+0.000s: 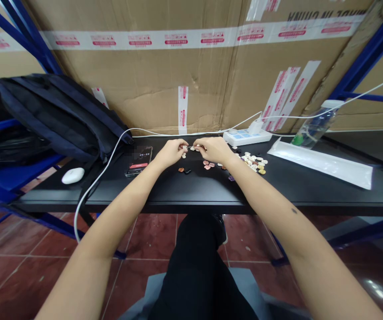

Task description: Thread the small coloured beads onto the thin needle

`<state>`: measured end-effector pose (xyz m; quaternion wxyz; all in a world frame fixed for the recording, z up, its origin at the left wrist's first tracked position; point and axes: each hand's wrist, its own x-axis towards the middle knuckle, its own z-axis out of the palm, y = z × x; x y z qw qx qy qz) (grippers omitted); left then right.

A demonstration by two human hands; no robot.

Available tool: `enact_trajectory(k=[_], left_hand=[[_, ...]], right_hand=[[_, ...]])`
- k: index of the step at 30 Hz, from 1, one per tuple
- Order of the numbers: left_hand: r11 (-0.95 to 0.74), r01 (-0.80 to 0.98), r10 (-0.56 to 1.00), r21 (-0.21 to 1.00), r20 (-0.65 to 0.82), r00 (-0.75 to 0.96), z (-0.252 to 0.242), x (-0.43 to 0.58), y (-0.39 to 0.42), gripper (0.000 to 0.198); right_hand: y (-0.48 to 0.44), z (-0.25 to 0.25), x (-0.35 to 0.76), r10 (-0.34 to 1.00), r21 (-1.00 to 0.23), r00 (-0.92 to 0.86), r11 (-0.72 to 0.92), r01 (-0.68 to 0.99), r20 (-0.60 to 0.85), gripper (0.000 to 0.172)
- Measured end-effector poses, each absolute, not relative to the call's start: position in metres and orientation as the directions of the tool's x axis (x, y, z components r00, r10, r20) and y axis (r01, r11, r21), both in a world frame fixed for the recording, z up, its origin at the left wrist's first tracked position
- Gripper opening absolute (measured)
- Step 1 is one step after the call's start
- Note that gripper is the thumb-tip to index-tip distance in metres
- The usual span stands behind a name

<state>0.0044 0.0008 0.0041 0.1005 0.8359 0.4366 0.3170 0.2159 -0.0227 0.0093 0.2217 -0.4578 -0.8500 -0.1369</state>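
On the tabletop [178, 191], left grip [171, 152]: pinched on thin strand [192, 147]
Right grip [214, 150]: pinching same strand — other end
Beads [254, 162]: scattered, 3 o'clock of right grip

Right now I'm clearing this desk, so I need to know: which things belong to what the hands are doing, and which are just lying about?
In use: left hand and right hand, both pinching a thin strand; coloured beads scattered on the black table.
Lying about: phone, white oval case, dark backpack, power strip, bottle, long white packet.
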Motion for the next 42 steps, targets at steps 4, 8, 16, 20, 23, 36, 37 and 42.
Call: enact_trajectory(k=[4, 8, 16, 20, 23, 36, 37, 42], left_hand=[[-0.606, 0.663, 0.788, 0.439, 0.444, 0.426, 0.002, 0.006, 0.0, 0.023], [-0.629, 0.657, 0.773, 0.417, 0.426, 0.47, 0.0, 0.006, 0.0, 0.024], [-0.616, 0.643, 0.783, 0.455, 0.442, 0.438, 0.005, 0.006, -0.001, 0.025], [-0.594, 0.619, 0.802, 0.514, 0.437, 0.406, 0.007, 0.008, -0.003, 0.024], [-0.599, 0.603, 0.799, 0.526, 0.445, 0.405, 0.005, 0.009, -0.002, 0.024], [-0.657, 0.61, 0.746, 0.443, 0.493, 0.447, -0.002, 0.008, 0.004, 0.024], [-0.655, 0.611, 0.748, 0.445, 0.498, 0.439, -0.001, 0.008, 0.004, 0.023], [-0.627, 0.634, 0.767, 0.452, 0.501, 0.402, 0.001, 0.008, 0.002, 0.025]], right_hand=[[-0.019, 0.009, 0.217, 0.769, -0.114, -0.454, 0.554, 0.825, 0.451, 0.027], [-0.018, 0.008, 0.216, 0.827, -0.336, -0.472, 0.557, 0.759, 0.305, 0.028], [-0.023, 0.01, 0.214, 0.803, -0.125, -0.483, 0.551, 0.825, 0.348, 0.036], [-0.028, 0.015, 0.215, 0.762, 0.199, -0.543, 0.506, 0.839, 0.354, 0.043], [-0.032, 0.017, 0.216, 0.747, 0.337, -0.589, 0.494, 0.802, 0.307, 0.045], [-0.026, 0.011, 0.213, 0.775, 0.246, -0.542, 0.484, 0.84, 0.324, 0.042], [-0.026, 0.012, 0.212, 0.772, 0.248, -0.544, 0.485, 0.838, 0.33, 0.042], [-0.028, 0.015, 0.211, 0.756, 0.239, -0.545, 0.49, 0.838, 0.363, 0.039]])
